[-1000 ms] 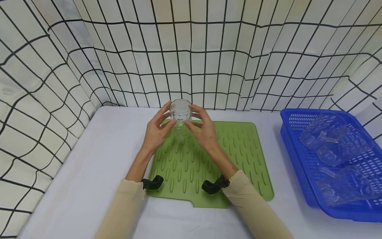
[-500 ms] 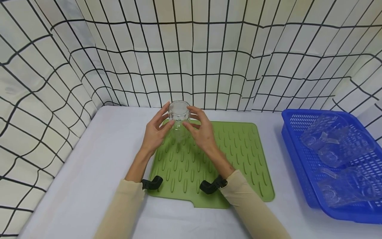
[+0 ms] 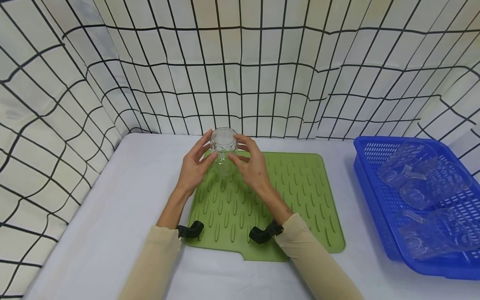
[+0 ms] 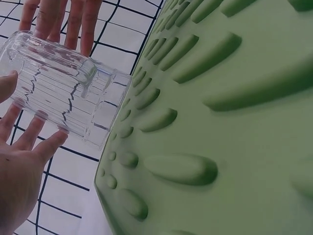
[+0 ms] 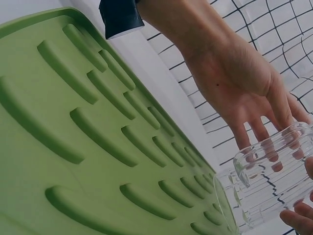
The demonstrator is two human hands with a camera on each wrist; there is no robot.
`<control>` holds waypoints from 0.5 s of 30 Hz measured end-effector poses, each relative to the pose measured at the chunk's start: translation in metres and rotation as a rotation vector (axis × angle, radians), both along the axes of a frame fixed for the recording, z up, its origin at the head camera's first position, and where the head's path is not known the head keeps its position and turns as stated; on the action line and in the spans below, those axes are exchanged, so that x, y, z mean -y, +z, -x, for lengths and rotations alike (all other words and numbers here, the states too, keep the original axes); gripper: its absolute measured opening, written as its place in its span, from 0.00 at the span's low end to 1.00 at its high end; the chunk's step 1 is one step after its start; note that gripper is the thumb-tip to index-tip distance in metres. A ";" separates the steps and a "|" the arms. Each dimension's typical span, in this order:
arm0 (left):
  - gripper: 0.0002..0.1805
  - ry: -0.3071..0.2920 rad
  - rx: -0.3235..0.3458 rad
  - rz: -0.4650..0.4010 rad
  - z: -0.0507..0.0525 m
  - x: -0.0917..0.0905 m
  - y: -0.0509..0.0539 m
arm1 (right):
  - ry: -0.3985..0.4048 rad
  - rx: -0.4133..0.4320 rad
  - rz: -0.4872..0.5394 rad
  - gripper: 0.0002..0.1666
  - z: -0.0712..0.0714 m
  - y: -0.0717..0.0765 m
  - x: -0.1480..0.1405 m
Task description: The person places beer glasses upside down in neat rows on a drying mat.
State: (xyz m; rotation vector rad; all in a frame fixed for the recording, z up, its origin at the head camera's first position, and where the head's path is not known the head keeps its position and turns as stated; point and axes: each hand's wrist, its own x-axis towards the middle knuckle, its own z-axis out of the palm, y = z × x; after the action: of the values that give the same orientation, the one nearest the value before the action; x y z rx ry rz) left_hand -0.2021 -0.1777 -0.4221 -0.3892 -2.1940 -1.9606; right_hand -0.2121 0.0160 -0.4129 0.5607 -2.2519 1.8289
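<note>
I see the left hand (image 3: 192,170) and right hand (image 3: 255,167) gripping an upturned clear mug (image 3: 223,146) from opposite sides, neither nearer, its long axis roughly upright at the far-left part of the green drying mat (image 3: 240,212); contact I can't tell.

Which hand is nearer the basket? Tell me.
Right. The right hand holds the glass left of the basket; the left hand holds the glass's other side, farther left.

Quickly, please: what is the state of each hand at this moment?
Left hand: holding the clear mug, on its left side.
Right hand: also holding the clear mug.
</note>
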 end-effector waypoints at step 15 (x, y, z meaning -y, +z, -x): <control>0.35 0.043 0.043 0.041 -0.002 0.007 -0.008 | 0.008 -0.020 -0.071 0.36 0.002 -0.005 0.005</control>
State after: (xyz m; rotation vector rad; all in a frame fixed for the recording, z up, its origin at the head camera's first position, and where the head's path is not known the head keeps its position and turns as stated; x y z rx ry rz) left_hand -0.2000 -0.1846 -0.4300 -0.3055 -2.2520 -1.9225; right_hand -0.2136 0.0113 -0.4175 0.5982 -2.3122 1.7453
